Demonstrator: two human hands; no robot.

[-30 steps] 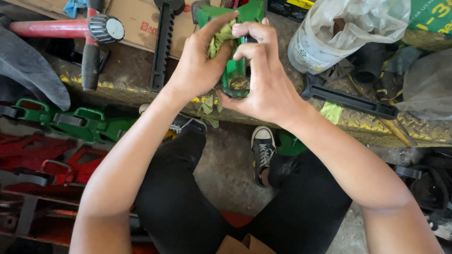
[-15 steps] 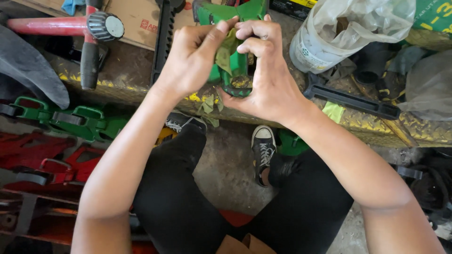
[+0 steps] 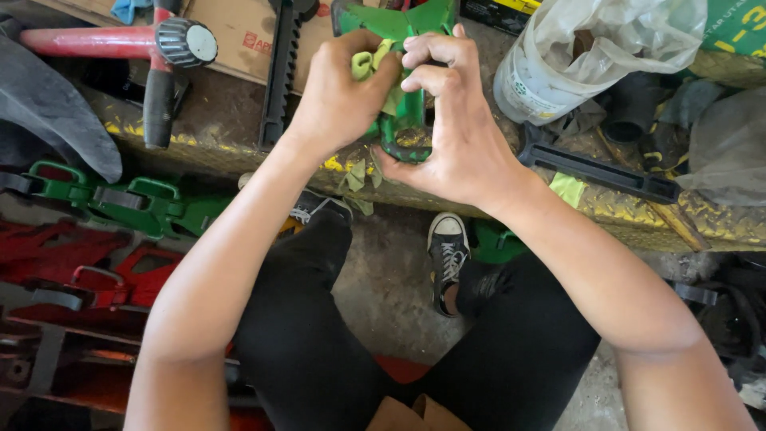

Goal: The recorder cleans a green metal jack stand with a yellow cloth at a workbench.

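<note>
A green metal part (image 3: 403, 140) with a ring-shaped end rests on the worn workbench (image 3: 239, 120). My right hand (image 3: 451, 128) is wrapped around its lower end, thumb under the ring, fingers curled over the top. My left hand (image 3: 339, 88) presses a yellow-green cloth (image 3: 369, 62) against the part's upper left side. Scraps of the same cloth hang off the bench edge below my hands. The upper end of the green part spreads wide at the top of the view.
On the bench lie a red tube with a black knob (image 3: 171, 44), a black toothed bar (image 3: 281, 68), a plastic-wrapped white container (image 3: 558, 64) and a black flat bar (image 3: 598, 169). Green (image 3: 128, 201) and red (image 3: 72, 267) metal frames lie at left on the floor.
My left hand has slid the cloth upward along the green part, and my right fingers have shifted up and curled closer over it.
</note>
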